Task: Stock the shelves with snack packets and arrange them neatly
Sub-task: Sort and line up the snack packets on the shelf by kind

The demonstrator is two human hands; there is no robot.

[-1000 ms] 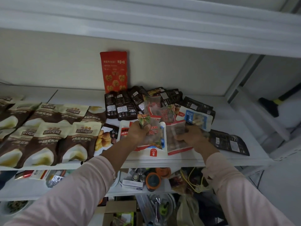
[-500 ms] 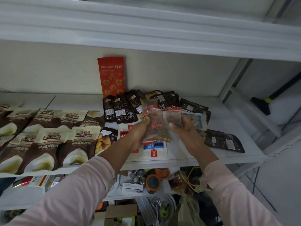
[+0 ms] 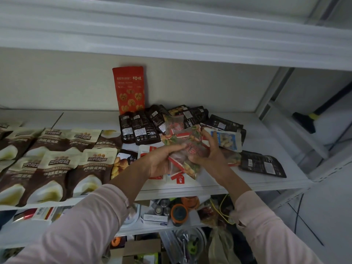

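Clear plastic snack packets (image 3: 187, 147) are bunched just above the front of the shelf (image 3: 266, 184), the left hand (image 3: 162, 162) gripping their near-left edge and the right hand (image 3: 210, 155) curled round their right side, their long axis pointing toward the back wall (image 3: 57, 82).

From my feed, I see both arms in long sleeves of pale pink, plain fabric with no print. The left sleeve (image 3: 85, 225) ends in a folded hem partway up the forearm. The right sleeve (image 3: 266, 231) ends likewise and is lightly creased. The left grip (image 3: 162, 161) and right grip (image 3: 211, 155) are bare.
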